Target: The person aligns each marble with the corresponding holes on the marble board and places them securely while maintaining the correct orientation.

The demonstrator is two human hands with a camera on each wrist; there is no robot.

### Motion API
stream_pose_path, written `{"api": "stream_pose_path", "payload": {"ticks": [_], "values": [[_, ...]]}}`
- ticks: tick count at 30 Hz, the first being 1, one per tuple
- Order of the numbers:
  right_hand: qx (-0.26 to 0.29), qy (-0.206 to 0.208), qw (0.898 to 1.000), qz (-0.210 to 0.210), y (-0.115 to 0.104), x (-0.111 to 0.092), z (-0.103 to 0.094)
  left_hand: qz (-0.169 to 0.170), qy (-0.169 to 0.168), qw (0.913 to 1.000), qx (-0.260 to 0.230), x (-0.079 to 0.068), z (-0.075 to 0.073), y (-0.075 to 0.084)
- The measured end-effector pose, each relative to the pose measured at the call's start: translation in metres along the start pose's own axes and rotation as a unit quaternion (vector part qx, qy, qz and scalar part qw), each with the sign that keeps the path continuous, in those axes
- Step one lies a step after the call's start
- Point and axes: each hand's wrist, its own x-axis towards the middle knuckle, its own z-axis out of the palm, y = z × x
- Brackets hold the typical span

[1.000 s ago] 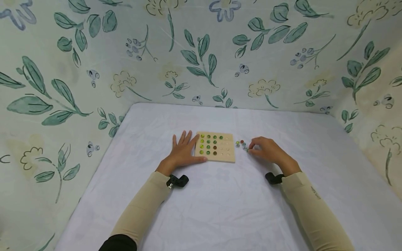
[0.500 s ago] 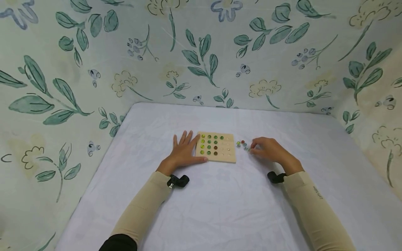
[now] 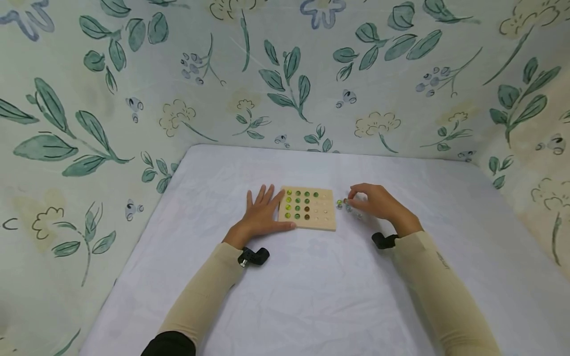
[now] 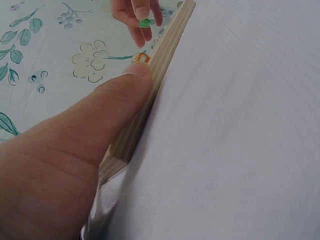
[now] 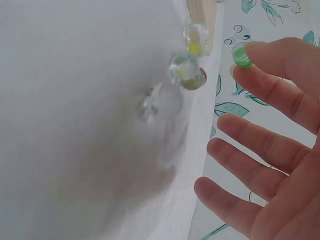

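Observation:
A wooden board [image 3: 321, 225] with rows of small hollows lies on the table, its left and middle columns filled with green, yellow-green and brown marbles. My left hand [image 3: 259, 217] rests at the board's left side, fingers spread and thumb against the front edge; the left wrist view shows the thumb [image 4: 120, 95] there, beside an orange-striped marble [image 4: 141, 58]. To the right of the board, my right hand [image 3: 378, 202] pinches a green marble [image 5: 242, 56] between thumb and index finger, lifted off the cloth. Its other fingers are extended. Several loose clear marbles [image 5: 185, 68] lie below it.
A white cloth [image 3: 311, 287] covers the table, with floral fabric [image 3: 249, 89] hanging behind and at the sides. Wrist cameras [image 3: 253, 256] are strapped to both arms. The loose marbles lie close to the board's right edge.
My right hand has risen from the loose marbles and shifted slightly left toward the board, carrying a green marble. The left hand stays on the board.

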Motion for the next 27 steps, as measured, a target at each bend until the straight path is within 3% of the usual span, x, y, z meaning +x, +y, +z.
{"api": "stream_pose_path", "payload": {"ticks": [8,27], "values": [[0.012,-0.005,1.0,0.015,-0.012,0.012,0.005,0.005,0.002,1.0,0.004,0.002,0.002,-0.003],[0.029,-0.002,0.999,-0.025,-0.029,0.03,0.013,-0.001,0.001,1.0,-0.002,0.0,-0.001,-0.001]]}}
